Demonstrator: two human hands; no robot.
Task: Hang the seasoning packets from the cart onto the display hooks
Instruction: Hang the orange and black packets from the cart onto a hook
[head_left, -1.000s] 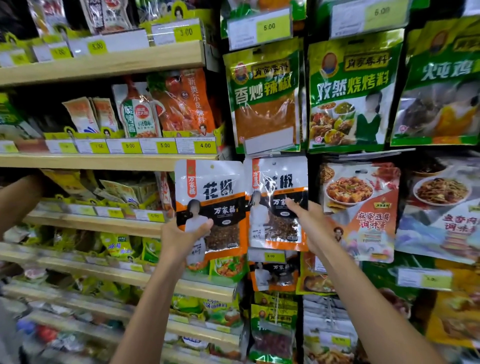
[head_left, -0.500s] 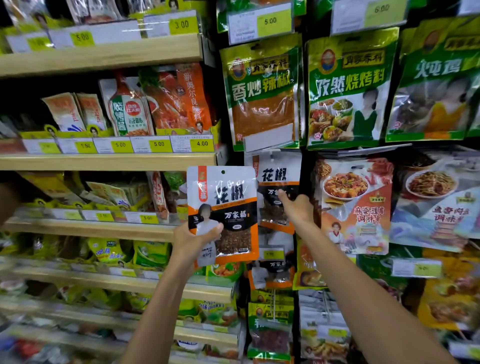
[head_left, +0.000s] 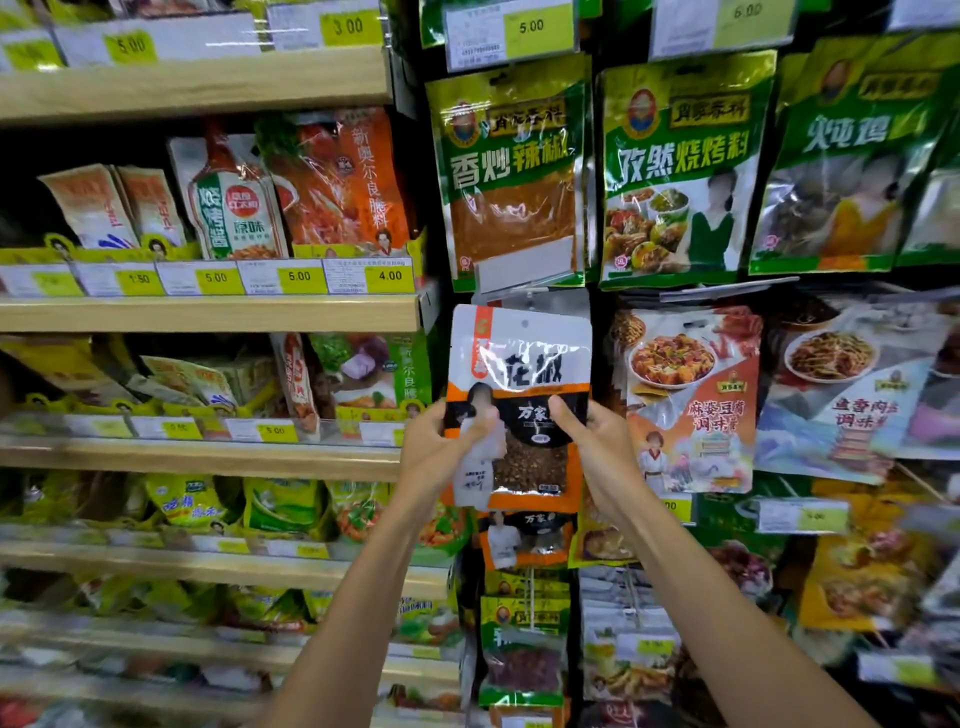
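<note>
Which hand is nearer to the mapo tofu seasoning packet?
Right. The right hand holds the right edge of the Sichuan pepper packet, just left of the mapo tofu seasoning packet; the left hand holds its left edge, farther away.

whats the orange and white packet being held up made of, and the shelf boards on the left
Packet: glossy plastic film by the look, with white glare streaks and a clear window showing the spice. Shelf boards: matte pale wood-grain fronts; solid wood or laminate, cannot tell.
</note>
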